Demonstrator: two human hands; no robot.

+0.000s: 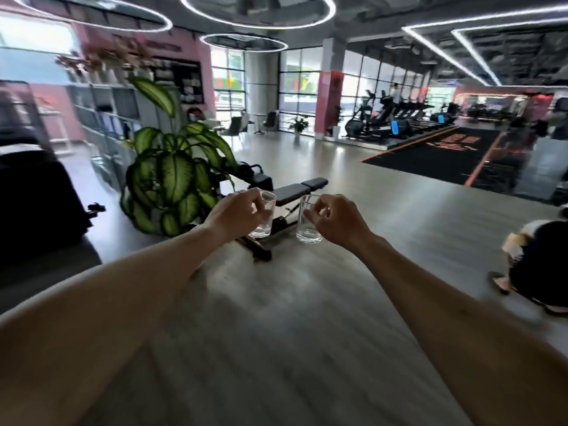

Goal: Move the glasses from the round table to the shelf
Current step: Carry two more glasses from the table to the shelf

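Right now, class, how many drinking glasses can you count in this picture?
2: one glass held in the left hand, one glass in the right hand. Others may be out of view.

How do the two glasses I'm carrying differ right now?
The left glass is largely covered by the left hand, whose fingers wrap its front; the right glass shows almost whole, pinched near its rim by the right hand. Both are clear, empty, upright tumblers, held apart.

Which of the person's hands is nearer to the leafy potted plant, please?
Left. The left hand, gripping a glass, is just right of the plant; the right hand, holding another glass, is farther right.
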